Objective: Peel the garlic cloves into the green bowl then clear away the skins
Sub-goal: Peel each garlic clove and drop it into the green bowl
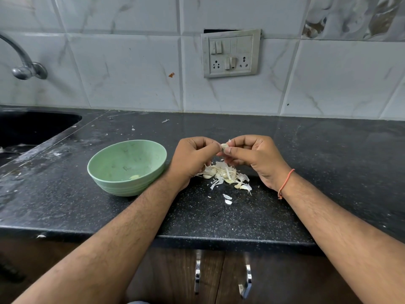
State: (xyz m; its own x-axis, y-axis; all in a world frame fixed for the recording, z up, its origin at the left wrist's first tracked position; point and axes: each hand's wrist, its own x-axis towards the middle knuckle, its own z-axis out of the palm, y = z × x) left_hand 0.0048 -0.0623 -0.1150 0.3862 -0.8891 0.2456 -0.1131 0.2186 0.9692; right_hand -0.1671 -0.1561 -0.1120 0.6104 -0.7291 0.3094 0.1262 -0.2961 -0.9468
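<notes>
Green bowl (pixel 127 166) holds one peeled clove (pixel 134 177); left hand (pixel 190 160) and right hand (pixel 254 157) pinch another clove (pixel 224 146).

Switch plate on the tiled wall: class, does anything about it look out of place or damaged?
Yes. The switch plate hangs askew, its right side higher than its left, and a dark gap shows in the wall above its top-left edge, so it does not cover its cut-out.

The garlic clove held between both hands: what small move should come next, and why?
Probably pull the last skin off the garlic clove, then drop it into the green bowl. Both the left hand and the right hand pinch it above the pile of skins and cloves, a flake still clings to it, and the bowl holds only one peeled clove.
</notes>
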